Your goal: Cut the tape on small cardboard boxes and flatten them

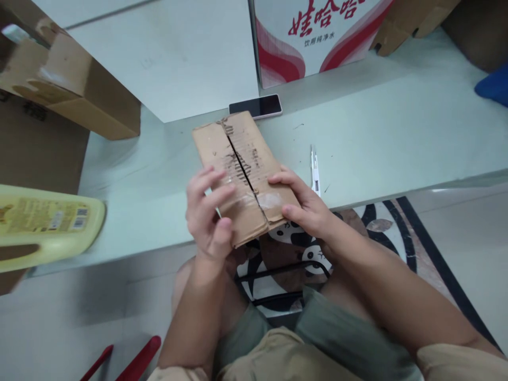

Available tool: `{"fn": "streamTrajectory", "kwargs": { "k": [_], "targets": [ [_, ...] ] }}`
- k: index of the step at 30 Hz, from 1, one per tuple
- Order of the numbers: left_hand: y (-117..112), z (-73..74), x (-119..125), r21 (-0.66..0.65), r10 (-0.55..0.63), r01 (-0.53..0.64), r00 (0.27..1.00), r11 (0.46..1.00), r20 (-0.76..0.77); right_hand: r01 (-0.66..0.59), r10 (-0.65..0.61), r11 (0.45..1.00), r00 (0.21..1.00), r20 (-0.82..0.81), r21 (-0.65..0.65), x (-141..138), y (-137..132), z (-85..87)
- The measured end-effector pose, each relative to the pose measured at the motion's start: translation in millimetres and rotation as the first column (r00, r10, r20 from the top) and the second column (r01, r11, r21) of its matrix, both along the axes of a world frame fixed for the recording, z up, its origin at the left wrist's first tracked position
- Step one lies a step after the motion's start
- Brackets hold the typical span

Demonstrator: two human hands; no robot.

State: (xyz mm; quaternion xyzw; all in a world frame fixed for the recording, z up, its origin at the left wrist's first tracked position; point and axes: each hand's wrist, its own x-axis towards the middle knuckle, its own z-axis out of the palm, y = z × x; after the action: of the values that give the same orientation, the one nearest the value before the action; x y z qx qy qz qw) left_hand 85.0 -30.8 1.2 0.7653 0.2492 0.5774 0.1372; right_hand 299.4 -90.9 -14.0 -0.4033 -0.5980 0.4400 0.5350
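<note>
A flat brown cardboard box point(264, 159) is tilted over the front of the counter. A dark slit runs along the seam between its top flaps, with printed marks and clear tape across it. My right hand point(304, 203) grips the box's right near corner, thumb and fingers on its top and edge. At the near left side, my left hand point(206, 211) has its fingers apart and raised over the box; whether the palm touches the edge is hidden. To the right of the box lies a white utility knife point(315, 172) on the counter.
Behind the box lies a phone point(270, 106), by a white panel point(170, 58). A red-and-white carton point(317, 47) stands at the back. On the left are a yellow jug point(89, 225) and an open cardboard carton point(103, 92). The counter's front edge point(397, 196) is near my knees.
</note>
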Motion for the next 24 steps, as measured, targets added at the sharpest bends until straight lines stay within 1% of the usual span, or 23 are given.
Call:
{"fn": "streamTrajectory", "kwargs": {
  "k": [2, 4, 8, 11, 12, 13, 14, 15, 16, 17, 18, 19, 20, 21, 22, 24],
  "targets": [
    [-9.6, 1.9, 3.5, 0.014, 0.002, -0.001, 0.998, 1.000, -0.067, 0.008, -0.008, 1.000, 1.000, 0.001, 0.007, -1.9, -0.1, 0.9],
    [-14.3, 0.9, 4.3, 0.007, 0.036, -0.036, 0.997, 0.999, -0.070, 0.026, -0.026, 1.000, 0.999, 0.028, 0.001, -3.2, -0.3, 3.1],
    [-14.9, -2.4, 1.6, -0.016, 0.055, -0.056, 0.997, 0.998, -0.054, 0.040, -0.041, 0.999, 0.996, 0.074, 0.021, -6.6, -0.7, 5.5],
    [-13.9, -2.9, 0.5, -0.028, 0.056, -0.057, 0.997, 0.998, -0.045, 0.058, -0.060, 0.998, 0.996, 0.065, 0.038, -7.1, 0.9, 1.5],
    [-13.6, -3.2, 0.4, -0.032, 0.057, -0.059, 0.997, 0.998, -0.043, 0.090, -0.091, 0.995, 0.995, 0.049, 0.036, -5.5, 2.2, -0.8],
    [-13.3, -3.6, 0.4, -0.036, 0.058, -0.060, 0.997, 0.998, -0.042, 0.151, -0.152, 0.988, 0.987, 0.043, 0.028, -2.5, 3.9, -3.3],
    [-13.0, -4.2, 0.4, -0.041, 0.059, -0.061, 0.997, 0.997, -0.043, 0.243, -0.243, 0.970, 0.968, 0.065, 0.015, 1.9, 6.0, -5.8],
    [-12.7, -5.0, 0.3, -0.048, 0.061, -0.063, 0.997, 0.997, -0.045, 0.359, -0.356, 0.933, 0.926, 0.128, 0.000, 7.5, 8.1, -8.1],
    [-12.4, -5.9, 0.1, -0.053, 0.062, -0.064, 0.997, 0.997, -0.046, 0.483, -0.468, 0.876, 0.854, 0.228, -0.012, 14.1, 10.1, -10.4],
    [-12.2, -6.8, -0.1, -0.056, 0.061, -0.064, 0.997, 0.996, -0.046, 0.591, -0.551, 0.807, 0.760, 0.346, -0.013, 21.1, 11.8, -12.5],
    [-11.9, -7.6, -0.2, -0.059, 0.061, -0.064, 0.997, 0.996, -0.046, 0.671, -0.597, 0.741, 0.660, 0.455, -0.001, 28.2, 13.0, -14.5],
    [-11.7, -8.3, -0.4, -0.059, 0.059, -0.062, 0.997, 0.996, -0.045, 0.722, -0.612, 0.692, 0.576, 0.543, 0.014, 34.7, 13.7, -16.2],
    [-11.6, -8.7, -0.4, -0.058, 0.057, -0.059, 0.998, 0.997, -0.042, 0.749, -0.605, 0.662, 0.515, 0.607, 0.025, 40.2, 13.9, -17.5],
    [-11.5, -8.8, -0.4, -0.057, 0.053, -0.055, 0.998, 0.997, -0.040, 0.756, -0.580, 0.654, 0.479, 0.659, 0.025, 44.5, 13.8, -18.3],
    [-11.5, -8.8, -0.3, -0.056, 0.051, -0.053, 0.998, 0.997, -0.037, 0.747, -0.531, 0.664, 0.462, 0.710, 0.011, 47.5, 13.4, -18.2],
    [-11.7, -8.3, 0.0, -0.058, 0.050, -0.052, 0.998, 0.997, -0.033, 0.712, -0.380, 0.700, 0.437, 0.816, -0.055, 49.2, 13.0, -15.4]
  ]
}}
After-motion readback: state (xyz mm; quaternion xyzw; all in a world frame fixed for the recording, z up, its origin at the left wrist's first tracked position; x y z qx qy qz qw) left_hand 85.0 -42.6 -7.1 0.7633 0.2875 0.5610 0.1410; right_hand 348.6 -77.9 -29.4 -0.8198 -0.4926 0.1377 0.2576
